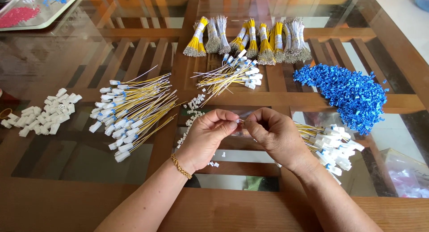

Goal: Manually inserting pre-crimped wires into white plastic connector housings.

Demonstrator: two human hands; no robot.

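My left hand (206,136), with a gold bracelet at the wrist, and my right hand (275,134) meet above the glass table top (67,66). Both pinch a small wire end with a metal tip (241,121) between their fingertips. Under my right hand lies a bunch of yellow and white wires with white connectors (333,147). Small white connector pieces (193,108) lie scattered just beyond my left hand.
A large pile of finished yellow wires with white plugs (129,113) lies to the left, another (232,73) in the middle. Bundled yellow and white wires (250,40) lie at the back. Blue clips (348,91) are heaped right, white housings (44,113) far left. A tray (35,11) sits top left.
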